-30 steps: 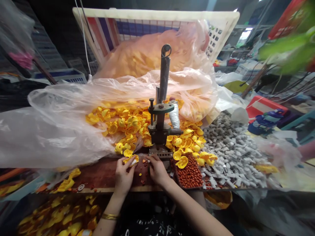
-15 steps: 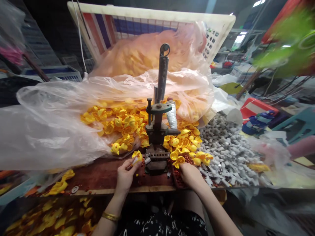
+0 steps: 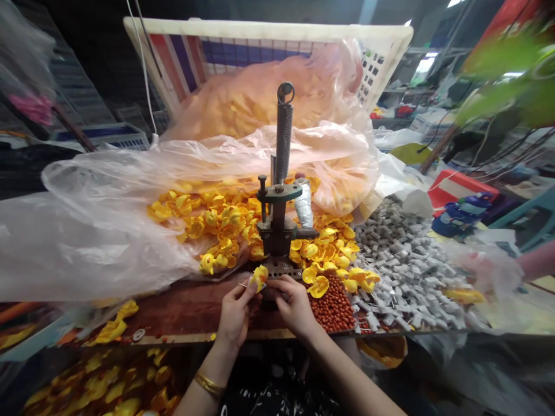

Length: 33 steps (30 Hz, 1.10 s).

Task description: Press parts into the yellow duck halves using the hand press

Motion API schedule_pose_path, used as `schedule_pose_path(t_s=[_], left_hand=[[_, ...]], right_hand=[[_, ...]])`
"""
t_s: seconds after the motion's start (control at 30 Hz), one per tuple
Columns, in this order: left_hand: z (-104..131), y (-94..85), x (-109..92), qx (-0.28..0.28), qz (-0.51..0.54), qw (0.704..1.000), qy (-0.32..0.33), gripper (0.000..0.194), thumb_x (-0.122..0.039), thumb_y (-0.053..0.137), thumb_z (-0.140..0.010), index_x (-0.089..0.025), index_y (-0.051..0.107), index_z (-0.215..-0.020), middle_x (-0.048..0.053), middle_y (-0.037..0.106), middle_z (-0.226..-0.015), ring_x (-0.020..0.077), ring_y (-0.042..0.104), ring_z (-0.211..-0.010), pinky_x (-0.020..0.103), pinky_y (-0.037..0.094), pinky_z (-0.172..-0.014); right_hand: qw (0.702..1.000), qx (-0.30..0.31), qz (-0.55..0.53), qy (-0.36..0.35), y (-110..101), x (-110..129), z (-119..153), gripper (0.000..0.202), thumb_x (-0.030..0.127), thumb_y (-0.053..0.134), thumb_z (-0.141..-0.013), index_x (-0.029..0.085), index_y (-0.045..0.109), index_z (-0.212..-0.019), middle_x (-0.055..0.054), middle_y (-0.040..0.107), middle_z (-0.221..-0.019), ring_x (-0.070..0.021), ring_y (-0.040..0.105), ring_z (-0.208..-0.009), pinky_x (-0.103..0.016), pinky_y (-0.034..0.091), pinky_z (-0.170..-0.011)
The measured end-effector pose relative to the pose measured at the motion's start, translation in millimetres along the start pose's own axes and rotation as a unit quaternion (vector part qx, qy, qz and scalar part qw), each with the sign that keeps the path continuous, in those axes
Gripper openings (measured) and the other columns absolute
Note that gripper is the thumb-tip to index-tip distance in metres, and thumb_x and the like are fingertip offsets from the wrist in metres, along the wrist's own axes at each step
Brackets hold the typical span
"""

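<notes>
- My left hand [image 3: 235, 312] grasps a yellow shell [image 3: 260, 277] between thumb and fingers, just in front of the metal press [image 3: 277, 231] and slightly to its left.
- My right hand [image 3: 295, 300] is at the foot of the press, fingertips drawn together just beside the shell; I cannot tell whether anything is pinched in them.
- Red-brown beads [image 3: 333, 306] lie to the right of the press, near my right hand.
- Farther right of the press, grey-white parts [image 3: 403, 271] are heaped on the bench [image 3: 182, 309].
- More yellow shells [image 3: 225, 219] are piled behind the press and on both sides.
- Beyond the press, a white crate [image 3: 269, 29] holds a bulging plastic bag [image 3: 251, 98].
</notes>
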<state>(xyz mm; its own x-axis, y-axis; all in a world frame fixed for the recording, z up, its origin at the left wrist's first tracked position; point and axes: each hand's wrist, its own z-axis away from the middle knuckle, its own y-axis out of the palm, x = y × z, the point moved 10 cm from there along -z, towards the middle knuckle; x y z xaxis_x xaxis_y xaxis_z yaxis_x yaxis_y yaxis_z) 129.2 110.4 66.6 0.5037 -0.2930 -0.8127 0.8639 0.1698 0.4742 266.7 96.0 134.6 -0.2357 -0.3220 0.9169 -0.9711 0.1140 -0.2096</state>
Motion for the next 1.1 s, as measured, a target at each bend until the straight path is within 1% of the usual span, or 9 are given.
schedule_pose_path(t_s=[0.2, 0.4, 0.67, 0.73, 0.83, 0.9, 0.97, 1.03, 1.1], left_hand=[[-0.6, 2.7, 0.4, 0.009, 0.002, 1.000, 0.008, 0.042, -0.033, 0.086, -0.054, -0.011, 0.075, -0.088, 0.007, 0.072, -0.085, 0.0093, 0.060, -0.060, 0.020, 0.050, -0.057], [0.1, 2.7, -1.1, -0.013, 0.014, 1.000, -0.003, 0.044, -0.033, 0.089, -0.048, -0.011, 0.075, -0.083, 0.006, 0.072, -0.082, 0.0098, 0.061, -0.062, 0.019, 0.050, -0.055], [0.3, 7.1, 3.9, 0.013, -0.002, 0.999, -0.033, 0.043, -0.035, 0.088, -0.049, -0.010, 0.073, -0.081, 0.000, 0.063, -0.061, 0.0061, 0.053, -0.050, 0.016, 0.042, -0.045], [1.5, 7.7, 8.1, 0.027, 0.001, 0.998, -0.057, 0.042, -0.037, 0.088, -0.049, -0.011, 0.072, -0.078, 0.000, 0.061, -0.059, 0.0068, 0.052, -0.049, 0.017, 0.042, -0.044], [1.4, 4.6, 11.0, 0.031, -0.009, 0.997, -0.072, 0.042, -0.039, 0.088, -0.048, -0.011, 0.071, -0.075, 0.001, 0.062, -0.061, 0.0081, 0.054, -0.052, 0.019, 0.044, -0.047], [-3.9, 1.7, 9.4, 0.027, -0.040, 0.997, -0.052, 0.044, -0.039, 0.087, -0.050, -0.011, 0.072, -0.080, 0.001, 0.064, -0.064, 0.0084, 0.054, -0.053, 0.019, 0.043, -0.049], [-14.5, 1.5, 6.0, 0.028, -0.088, 0.996, -0.010, 0.047, -0.039, 0.085, -0.052, -0.011, 0.073, -0.089, 0.004, 0.068, -0.074, 0.0108, 0.057, -0.059, 0.022, 0.045, -0.053], [-28.6, 4.4, 0.4, 0.029, -0.156, 0.986, 0.058, 0.046, -0.037, 0.084, -0.054, -0.013, 0.073, -0.092, 0.007, 0.069, -0.088, 0.0159, 0.062, -0.072, 0.027, 0.049, -0.066], [-41.0, 11.0, -6.1, 0.031, -0.240, 0.960, 0.140, 0.038, -0.033, 0.080, -0.058, -0.014, 0.074, -0.091, 0.008, 0.067, -0.096, 0.0211, 0.062, -0.087, 0.034, 0.048, -0.082]], right_hand=[[0.999, -0.004, 0.040, -0.023, 0.5, 7.5, -1.3, 0.014, 0.012, 0.056, -0.079, 0.020, 0.067, -0.080, -0.003, 0.067, -0.079, -0.0163, 0.064, -0.074, -0.027, 0.051, -0.070], [0.998, -0.008, 0.056, -0.042, -3.2, 10.6, -2.5, 0.016, 0.009, 0.055, -0.080, 0.019, 0.068, -0.081, -0.004, 0.065, -0.079, -0.0153, 0.062, -0.073, -0.025, 0.050, -0.068], [0.996, 0.020, 0.065, -0.066, 0.2, 13.6, -2.0, 0.017, 0.010, 0.054, -0.082, 0.020, 0.069, -0.083, -0.005, 0.064, -0.082, -0.0164, 0.062, -0.077, -0.026, 0.050, -0.069], [0.997, 0.021, 0.043, -0.053, -1.1, 10.3, -2.5, 0.016, 0.011, 0.056, -0.081, 0.020, 0.069, -0.081, -0.004, 0.064, -0.082, -0.0161, 0.062, -0.077, -0.025, 0.050, -0.069], [0.999, 0.030, 0.006, 0.010, -2.5, -7.6, -5.1, 0.008, 0.013, 0.063, -0.076, 0.019, 0.068, -0.077, -0.001, 0.065, -0.074, -0.0151, 0.062, -0.070, -0.024, 0.049, -0.066], [0.998, 0.032, 0.041, 0.040, -3.6, -21.8, -9.1, 0.004, 0.015, 0.067, -0.074, 0.019, 0.067, -0.075, -0.001, 0.065, -0.073, -0.0154, 0.061, -0.068, -0.025, 0.048, -0.065], [0.989, 0.023, 0.138, 0.039, -5.9, -31.8, -16.2, 0.002, 0.016, 0.067, -0.075, 0.018, 0.066, -0.074, -0.003, 0.064, -0.077, -0.0165, 0.060, -0.073, -0.026, 0.047, -0.068], [0.967, 0.020, 0.254, 0.026, -5.2, -39.2, -24.1, 0.006, 0.016, 0.064, -0.078, 0.017, 0.066, -0.072, -0.006, 0.062, -0.082, -0.0185, 0.058, -0.078, -0.028, 0.046, -0.072], [0.939, 0.028, 0.343, 0.024, -4.5, -46.5, -29.6, 0.011, 0.014, 0.060, -0.079, 0.017, 0.065, -0.070, -0.008, 0.060, -0.084, -0.0206, 0.055, -0.082, -0.029, 0.045, -0.072]])
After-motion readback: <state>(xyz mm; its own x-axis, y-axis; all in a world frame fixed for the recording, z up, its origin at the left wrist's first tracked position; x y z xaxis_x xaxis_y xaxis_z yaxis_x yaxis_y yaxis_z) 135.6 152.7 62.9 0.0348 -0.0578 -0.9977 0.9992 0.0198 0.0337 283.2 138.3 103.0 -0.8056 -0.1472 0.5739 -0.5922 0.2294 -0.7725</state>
